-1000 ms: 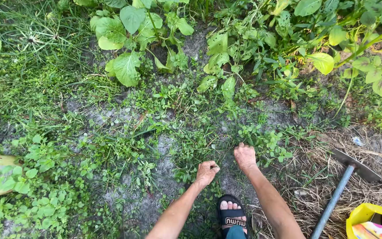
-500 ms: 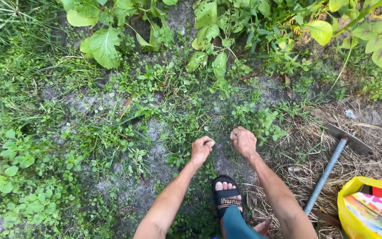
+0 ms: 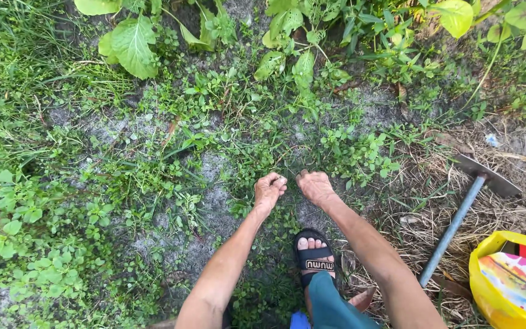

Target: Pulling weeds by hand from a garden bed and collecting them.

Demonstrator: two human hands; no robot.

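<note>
My left hand point(image 3: 268, 190) and my right hand point(image 3: 315, 186) reach down side by side to the ground, almost touching. Both have their fingers curled around thin grass blades and small weeds point(image 3: 291, 159) that rise from sandy grey soil point(image 3: 217, 204). Low green weeds surround both hands. My foot in a black sandal point(image 3: 313, 260) stands just behind the hands.
A hoe point(image 3: 465, 198) with a metal handle and flat blade lies on dry straw at the right. A yellow bag point(image 3: 509, 277) sits at the lower right corner. Large-leafed plants point(image 3: 130, 42) grow along the top. Dense grass covers the left side.
Both hands have drawn closer together and shifted slightly left and up in view. The view has tilted down, so the leafy plants sit nearer the top edge.
</note>
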